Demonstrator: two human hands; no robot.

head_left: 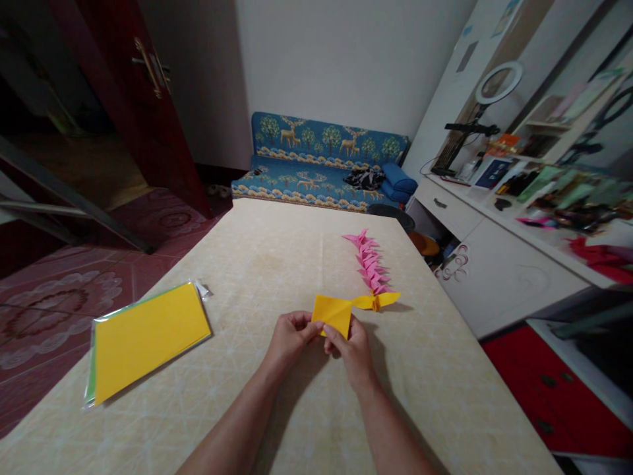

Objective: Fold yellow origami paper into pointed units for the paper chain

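A small yellow square of folded paper (pixel 332 313) is held up between my two hands, just above the table. My left hand (pixel 295 333) pinches its lower left edge, thumb on top. With its thumb on the near edge and its fingers behind, my right hand (pixel 352 346) grips the lower right side. Just beyond the right hand stands a yellow origami crane (pixel 376 301) with spread wings. Behind that, a row of several pink origami cranes (pixel 370 264) runs away from me.
A pack of yellow and green paper sheets (pixel 153 336) in clear plastic lies at the table's left. The cream-covered table (pixel 267 264) reaches towards a blue patterned sofa (pixel 306 181). To the right is a white dresser (pixel 475 224) crowded with items; a red door (pixel 143 119) stands at the left.
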